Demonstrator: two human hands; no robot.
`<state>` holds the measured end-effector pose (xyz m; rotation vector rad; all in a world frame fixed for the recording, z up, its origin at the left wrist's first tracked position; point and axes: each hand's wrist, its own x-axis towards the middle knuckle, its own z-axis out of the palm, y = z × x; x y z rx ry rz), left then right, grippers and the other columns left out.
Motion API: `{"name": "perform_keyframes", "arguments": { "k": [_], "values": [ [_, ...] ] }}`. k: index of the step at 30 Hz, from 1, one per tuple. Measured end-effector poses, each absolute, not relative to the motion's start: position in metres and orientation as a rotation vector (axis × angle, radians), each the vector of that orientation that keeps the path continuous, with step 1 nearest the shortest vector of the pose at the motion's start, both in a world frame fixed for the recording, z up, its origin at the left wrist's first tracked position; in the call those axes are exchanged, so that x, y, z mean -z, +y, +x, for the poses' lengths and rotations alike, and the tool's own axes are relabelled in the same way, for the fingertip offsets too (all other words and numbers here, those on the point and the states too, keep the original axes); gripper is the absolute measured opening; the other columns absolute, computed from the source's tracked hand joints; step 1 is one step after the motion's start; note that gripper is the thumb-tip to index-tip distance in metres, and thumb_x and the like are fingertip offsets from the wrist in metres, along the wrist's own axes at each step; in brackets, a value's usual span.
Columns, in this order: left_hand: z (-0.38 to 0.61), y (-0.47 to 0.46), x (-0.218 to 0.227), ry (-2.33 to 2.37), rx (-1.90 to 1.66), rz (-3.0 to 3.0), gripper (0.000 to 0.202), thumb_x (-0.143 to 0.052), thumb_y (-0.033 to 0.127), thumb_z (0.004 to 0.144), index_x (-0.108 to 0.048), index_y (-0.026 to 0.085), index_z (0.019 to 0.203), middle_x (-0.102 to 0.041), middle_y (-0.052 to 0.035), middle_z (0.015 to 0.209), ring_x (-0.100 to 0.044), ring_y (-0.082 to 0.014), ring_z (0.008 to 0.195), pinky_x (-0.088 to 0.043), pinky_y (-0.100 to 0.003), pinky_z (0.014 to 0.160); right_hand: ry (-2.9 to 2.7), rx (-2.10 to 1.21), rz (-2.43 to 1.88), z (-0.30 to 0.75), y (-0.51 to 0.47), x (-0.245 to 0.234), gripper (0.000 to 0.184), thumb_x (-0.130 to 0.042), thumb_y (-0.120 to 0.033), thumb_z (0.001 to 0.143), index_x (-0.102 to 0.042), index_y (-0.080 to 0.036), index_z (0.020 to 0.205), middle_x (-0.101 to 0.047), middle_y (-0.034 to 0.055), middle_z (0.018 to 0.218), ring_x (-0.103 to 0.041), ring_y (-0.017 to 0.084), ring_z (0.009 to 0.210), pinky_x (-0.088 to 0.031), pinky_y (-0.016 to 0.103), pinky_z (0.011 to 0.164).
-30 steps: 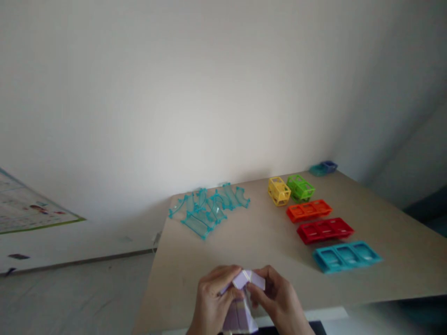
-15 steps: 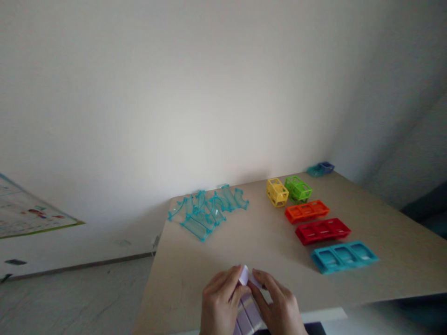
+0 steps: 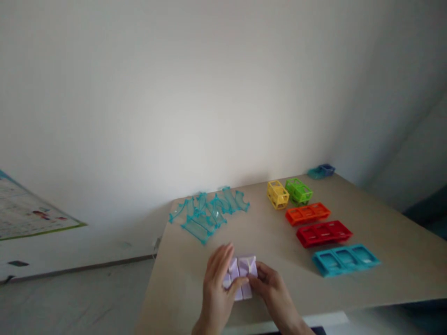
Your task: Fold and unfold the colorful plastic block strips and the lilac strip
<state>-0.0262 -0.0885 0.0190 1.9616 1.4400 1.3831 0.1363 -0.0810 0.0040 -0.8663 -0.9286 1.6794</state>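
Near the table's front edge, both hands are on a lilac plastic block piece [image 3: 247, 266] divided into square sections. My left hand [image 3: 219, 281] lies along its left side, fingers straight and close together, with the thumb across its face. My right hand [image 3: 270, 284] pinches the right edge between thumb and curled fingers. The two thumbs nearly meet in front of the piece. Part of its left and lower sides is hidden behind my left hand. Whether the piece rests on the table I cannot tell.
Several clear teal curved track pieces [image 3: 199, 229] lie at the back left. On the right are a turquoise frame [image 3: 345, 259], a red frame [image 3: 324, 233], an orange frame [image 3: 308, 213], a yellow block [image 3: 278, 195] and a green block [image 3: 299, 190]. A wall stands behind the table.
The lilac piece has moved up and away from my body, and its sectioned face now shows. My left fingers have straightened along its side; my right hand has shifted to its right edge.
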Motion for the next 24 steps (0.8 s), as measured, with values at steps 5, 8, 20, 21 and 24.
{"name": "perform_keyframes", "arguments": {
  "k": [5, 8, 20, 21, 24],
  "values": [
    [-0.025, -0.085, -0.002, 1.171, -1.264, 1.112, 0.060, -0.070, 0.040, 0.080, -0.057, 0.015, 0.132, -0.065, -0.0194, 0.126, -0.063, -0.0316, 0.114, -0.051, -0.043, 0.097, -0.739, -1.735, -0.837, 0.143, -0.066, -0.002, 0.040, -0.077, -0.043, 0.075, -0.070, -0.013, 0.100, -0.073, 0.0082, 0.085, -0.069, 0.027, 0.084, -0.053, 0.038, 0.080],
    [-0.027, -0.085, 0.002, 1.058, -1.208, 1.015, 0.052, -0.074, 0.041, 0.077, -0.066, 0.014, 0.121, -0.068, -0.0177, 0.121, -0.063, -0.0324, 0.114, -0.049, -0.042, 0.099, -0.820, -1.667, -0.898, 0.145, -0.059, 0.002, 0.042, -0.077, -0.043, 0.074, -0.069, -0.014, 0.104, -0.073, 0.0077, 0.090, -0.068, 0.027, 0.087, -0.053, 0.038, 0.082],
    [-0.039, -0.082, 0.027, 1.199, -1.371, 1.040, 0.058, -0.069, 0.045, 0.080, -0.060, 0.016, 0.129, -0.072, -0.0147, 0.112, -0.069, -0.0181, 0.070, -0.054, -0.026, 0.060, -0.927, -1.498, -0.931, 0.145, -0.058, 0.014, 0.053, -0.070, -0.049, 0.080, -0.056, -0.021, 0.123, -0.069, 0.0100, 0.112, -0.066, 0.027, 0.098, -0.054, 0.037, 0.082],
    [-0.038, -0.082, 0.027, 1.192, -1.374, 1.038, 0.059, -0.072, 0.045, 0.077, -0.061, 0.016, 0.128, -0.071, -0.0154, 0.116, -0.070, -0.0205, 0.078, -0.056, -0.027, 0.067, -0.934, -1.488, -0.932, 0.144, -0.059, 0.013, 0.052, -0.069, -0.050, 0.081, -0.056, -0.021, 0.122, -0.069, 0.0104, 0.112, -0.066, 0.027, 0.098, -0.054, 0.037, 0.081],
    [-0.040, -0.081, 0.027, 1.192, -1.380, 1.007, 0.060, -0.077, 0.044, 0.071, -0.063, 0.017, 0.124, -0.065, -0.0157, 0.127, -0.063, -0.0290, 0.113, -0.052, -0.033, 0.093, -1.017, -1.418, -0.968, 0.143, -0.063, 0.008, 0.045, -0.066, -0.049, 0.084, -0.057, -0.021, 0.118, -0.068, 0.0102, 0.112, -0.065, 0.026, 0.100, -0.052, 0.036, 0.084]
  ]
}}
